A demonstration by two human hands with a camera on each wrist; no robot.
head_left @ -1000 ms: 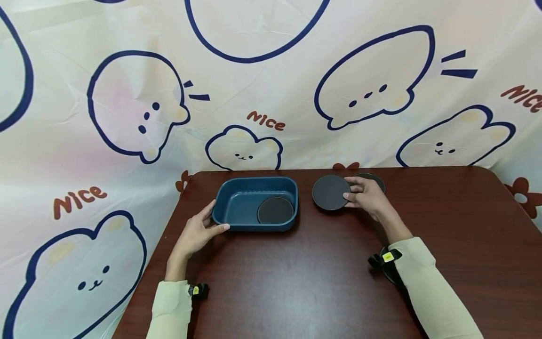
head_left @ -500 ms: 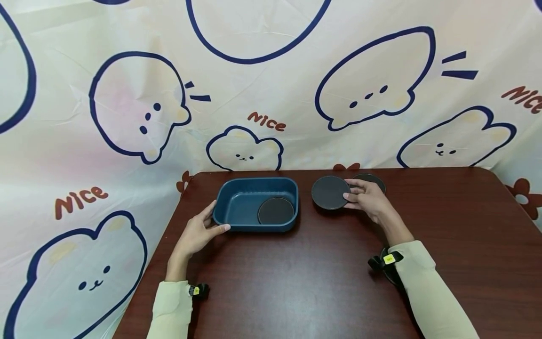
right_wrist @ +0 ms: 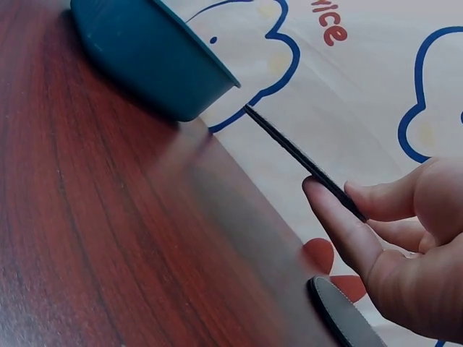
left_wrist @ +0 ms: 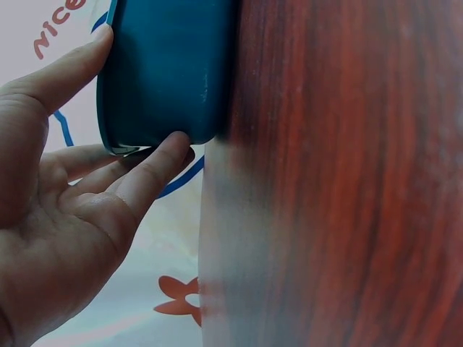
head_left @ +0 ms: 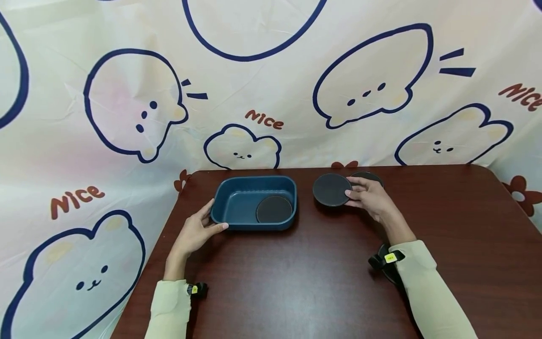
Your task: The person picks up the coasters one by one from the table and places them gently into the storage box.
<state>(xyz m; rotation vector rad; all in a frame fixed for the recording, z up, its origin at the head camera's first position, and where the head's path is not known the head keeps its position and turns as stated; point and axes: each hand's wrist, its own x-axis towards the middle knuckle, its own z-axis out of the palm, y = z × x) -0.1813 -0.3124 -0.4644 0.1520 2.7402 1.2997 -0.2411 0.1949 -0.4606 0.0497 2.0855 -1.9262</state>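
Note:
A blue rectangular tub (head_left: 237,207) with rounded corners stands near the table's far edge. My left hand (head_left: 198,231) holds its left end, thumb at the front rim and fingers against the end wall, as the left wrist view shows. Inside the tub, at the right, lies a round black coaster (head_left: 274,210). To the right of the tub, my right hand (head_left: 371,200) pinches a second black coaster (head_left: 332,190) by its right edge. In the right wrist view this held coaster (right_wrist: 289,150) is edge-on, raised above the table, between thumb and fingers.
A third coaster (head_left: 369,177) lies on the dark reddish-brown table (head_left: 296,278) behind my right hand, partly covered by it. A pale cloth (head_left: 296,80) with cartoon outlines hangs right behind the table. Each forearm wears a small black camera (head_left: 198,290) on its sleeve.
The held coaster has shifted very slightly right and tilted a little flatter to the view. My left hand and the tub stay where they were.

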